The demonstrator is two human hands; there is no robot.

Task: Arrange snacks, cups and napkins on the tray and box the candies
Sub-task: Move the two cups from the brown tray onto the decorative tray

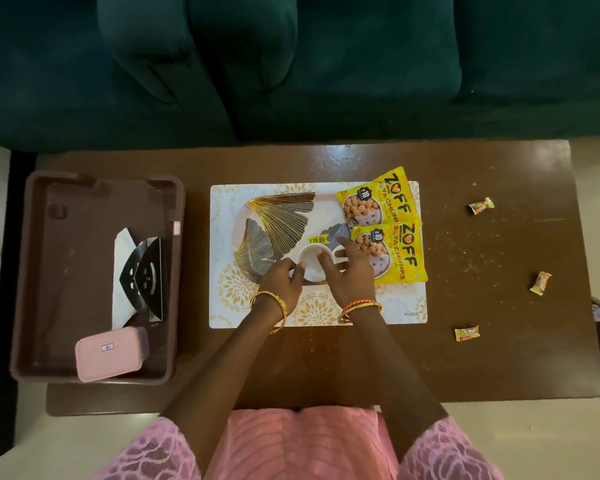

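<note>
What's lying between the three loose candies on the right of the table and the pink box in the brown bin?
The placemat with the tray, cup, two snack packets and both hands, left and right, lies between the candies and the pink box. The bin wall also stands between.

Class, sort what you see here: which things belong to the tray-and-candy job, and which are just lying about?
Job:
tray
snack packets
white cup
napkin holder
pink box
three candies
both hands, left, right

Lying about:
brown bin
placemat
green sofa
</note>
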